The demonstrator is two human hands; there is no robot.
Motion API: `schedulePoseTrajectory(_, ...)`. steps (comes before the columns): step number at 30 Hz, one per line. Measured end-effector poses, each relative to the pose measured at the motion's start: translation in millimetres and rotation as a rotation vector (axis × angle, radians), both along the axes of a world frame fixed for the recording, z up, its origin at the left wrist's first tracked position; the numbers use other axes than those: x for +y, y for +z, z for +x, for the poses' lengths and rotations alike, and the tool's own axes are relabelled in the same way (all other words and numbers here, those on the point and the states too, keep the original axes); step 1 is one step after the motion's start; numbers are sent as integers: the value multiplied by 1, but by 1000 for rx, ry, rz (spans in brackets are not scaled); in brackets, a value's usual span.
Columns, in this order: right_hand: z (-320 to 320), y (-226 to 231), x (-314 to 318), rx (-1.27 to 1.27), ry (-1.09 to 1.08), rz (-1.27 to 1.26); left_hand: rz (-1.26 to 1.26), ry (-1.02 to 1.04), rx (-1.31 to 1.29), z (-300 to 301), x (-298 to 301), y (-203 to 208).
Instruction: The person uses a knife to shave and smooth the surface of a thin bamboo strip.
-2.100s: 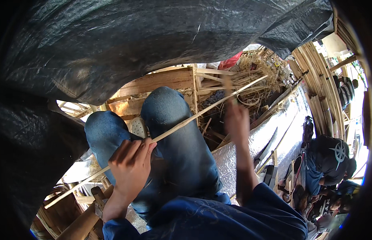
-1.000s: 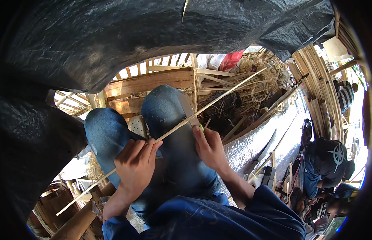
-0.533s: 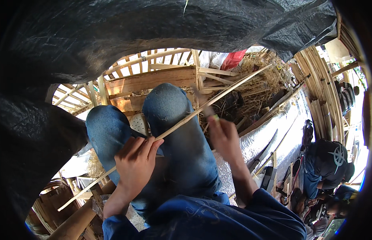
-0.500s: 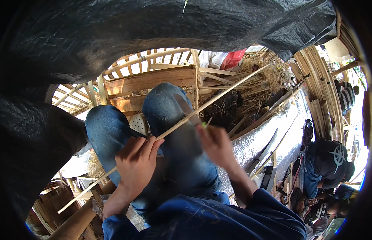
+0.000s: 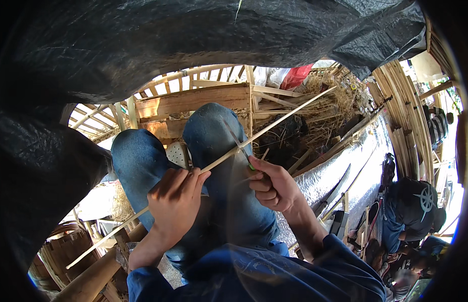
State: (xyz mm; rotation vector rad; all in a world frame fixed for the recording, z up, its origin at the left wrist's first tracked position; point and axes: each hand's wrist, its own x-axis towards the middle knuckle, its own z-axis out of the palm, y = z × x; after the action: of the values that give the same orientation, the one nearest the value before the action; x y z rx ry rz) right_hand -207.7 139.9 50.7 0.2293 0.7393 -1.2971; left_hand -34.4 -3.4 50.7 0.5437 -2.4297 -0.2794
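Note:
A long, thin pale stick, perhaps bamboo, slants across my lap from lower left to upper right. My left hand is closed around it above my thigh. In my right hand is a knife with a narrow blade and a bit of green at the handle. The blade crosses the stick just beyond my left hand, touching or very close to it, with its tip toward my right knee. Both my knees, in blue jeans, are raised under the stick.
A black plastic sheet hangs low ahead and to the left. Beyond my knees lie a wooden plank and straw. On the right, a large blade rests on a silvery sheet; a person in a dark cap is farther right.
My right hand was blurred by motion and now shows sharply, slightly lower, with the knife at the stick. The stick's far end has dipped slightly; my left hand keeps its hold.

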Motion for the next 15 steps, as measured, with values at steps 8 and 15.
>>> schedulePoseTrajectory(8,-22,-8,20,634,-327,26,296,-16,36,8,-14,-2)
schedulePoseTrajectory(15,-17,16,-16,1665,-438,168,277,94,-85,59,-38,15)
